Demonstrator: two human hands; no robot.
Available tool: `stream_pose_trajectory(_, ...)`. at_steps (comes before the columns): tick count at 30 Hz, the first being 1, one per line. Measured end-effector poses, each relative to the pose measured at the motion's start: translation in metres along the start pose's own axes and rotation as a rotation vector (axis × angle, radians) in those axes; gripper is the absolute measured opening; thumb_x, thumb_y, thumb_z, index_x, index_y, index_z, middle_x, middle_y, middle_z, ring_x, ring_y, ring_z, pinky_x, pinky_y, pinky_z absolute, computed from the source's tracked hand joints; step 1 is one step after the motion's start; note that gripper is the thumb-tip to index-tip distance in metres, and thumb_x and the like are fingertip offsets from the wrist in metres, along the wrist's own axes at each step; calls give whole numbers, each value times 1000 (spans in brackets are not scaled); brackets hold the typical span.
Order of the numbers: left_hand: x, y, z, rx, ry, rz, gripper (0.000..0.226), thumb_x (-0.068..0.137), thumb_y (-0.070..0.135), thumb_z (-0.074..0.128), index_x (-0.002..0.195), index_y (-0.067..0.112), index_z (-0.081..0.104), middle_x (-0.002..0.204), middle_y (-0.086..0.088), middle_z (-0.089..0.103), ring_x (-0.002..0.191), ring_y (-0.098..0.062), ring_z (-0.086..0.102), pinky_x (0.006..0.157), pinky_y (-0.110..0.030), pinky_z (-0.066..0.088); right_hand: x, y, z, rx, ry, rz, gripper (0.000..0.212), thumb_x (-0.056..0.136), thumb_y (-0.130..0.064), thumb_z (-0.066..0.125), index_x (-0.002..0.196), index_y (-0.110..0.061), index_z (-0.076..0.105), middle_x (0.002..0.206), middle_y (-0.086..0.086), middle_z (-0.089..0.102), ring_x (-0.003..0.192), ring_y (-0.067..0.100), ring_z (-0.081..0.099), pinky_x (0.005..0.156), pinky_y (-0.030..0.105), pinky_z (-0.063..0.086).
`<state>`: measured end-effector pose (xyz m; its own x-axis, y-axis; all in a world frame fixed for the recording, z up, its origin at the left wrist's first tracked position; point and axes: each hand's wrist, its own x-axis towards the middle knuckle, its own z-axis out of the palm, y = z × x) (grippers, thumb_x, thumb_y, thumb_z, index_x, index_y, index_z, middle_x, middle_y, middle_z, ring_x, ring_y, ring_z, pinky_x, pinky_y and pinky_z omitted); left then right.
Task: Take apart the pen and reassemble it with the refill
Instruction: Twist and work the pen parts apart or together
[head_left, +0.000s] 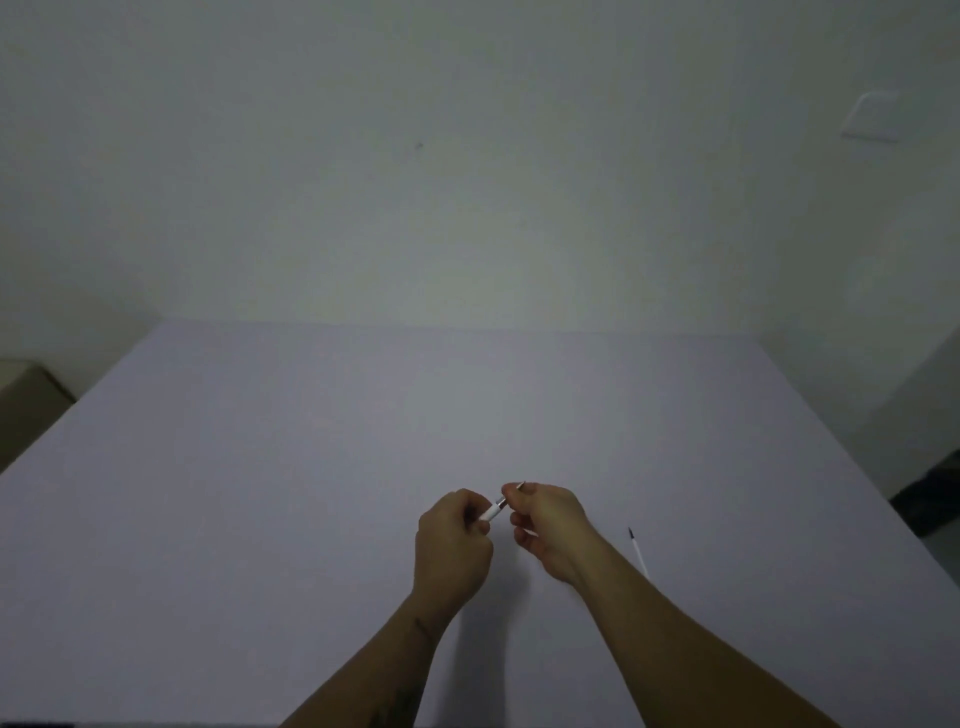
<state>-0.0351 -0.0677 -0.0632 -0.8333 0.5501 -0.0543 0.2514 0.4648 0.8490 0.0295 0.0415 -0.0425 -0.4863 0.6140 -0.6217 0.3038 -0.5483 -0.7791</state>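
A white pen with a silver metal band is held between both hands, above the near middle of the lavender table. My left hand is closed around the white barrel, most of which is hidden in the fist. My right hand pinches the pen's metal tip end, whose point sticks out above the fingers. A thin white refill with a dark tip lies on the table just right of my right forearm.
A plain pale wall rises behind the table's far edge. A brown box stands off the table at the left. Something dark sits on the floor past the right edge.
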Motion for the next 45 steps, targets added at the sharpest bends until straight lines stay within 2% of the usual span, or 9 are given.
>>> stream_pose_trajectory(5,5,-10,-14,-30,-37,6,23,84,-4,59,85,18,68,79,1,66,75,-14,61,69,-24,50,-10,1,10,33,-75,2,28,98,-2,48,99,-11,75,96,11,62,85,21,55,73,32,51)
stream_pose_trajectory(12,10,-12,-22,-29,-74,-3,23,83,-1,61,85,21,68,80,2,67,76,-12,63,74,-32,57,-7,5,13,5,-7,37,9,92,-11,66,98,-11,72,93,8,63,83,21,56,69,31,51)
stream_pose_trajectory(15,13,-12,-22,-36,-76,-11,23,83,-2,61,85,20,69,80,2,68,76,-12,63,75,-32,57,-6,4,19,3,26,-16,15,95,-9,59,97,-11,74,90,9,62,80,19,55,66,28,52)
stream_pose_trajectory(18,13,-12,-21,-63,-79,-31,25,83,-3,61,83,21,67,80,2,68,77,-13,64,74,-31,56,-7,2,22,11,-18,-19,24,97,-6,52,95,-13,75,94,9,63,81,19,55,69,30,52)
stream_pose_trajectory(22,17,-15,-26,-57,-60,-28,23,84,-1,61,85,21,67,80,1,67,76,-14,63,74,-30,56,-6,2,24,49,-77,23,18,96,-8,57,107,-12,71,94,7,63,82,21,56,68,31,51)
stream_pose_trajectory(27,19,-16,-27,-51,-48,-8,22,83,-2,62,86,20,68,78,2,66,73,-11,62,69,-26,52,-4,0,27,12,-5,2,16,93,-14,63,106,-8,70,93,8,63,80,20,56,67,30,52)
stream_pose_trajectory(33,20,-12,-26,-69,-44,-20,23,84,-3,62,86,20,66,78,3,65,74,-13,62,69,-23,50,-5,-6,29,29,-15,-18,28,99,-4,48,96,-12,75,98,11,64,85,21,58,70,31,53)
stream_pose_trajectory(40,21,-11,-28,-61,-32,-17,29,83,-2,63,81,27,64,76,5,66,74,-12,63,72,-30,56,-4,-6,28,-26,-1,15,14,93,-12,62,103,-12,71,94,9,62,83,21,56,63,30,50)
stream_pose_trajectory(45,20,-9,-28,-63,-33,-18,26,84,-2,63,84,24,65,77,5,65,74,-10,61,73,-27,54,-5,-8,30,-64,45,-37,19,96,-10,56,101,-12,74,91,9,63,81,20,56,64,29,53)
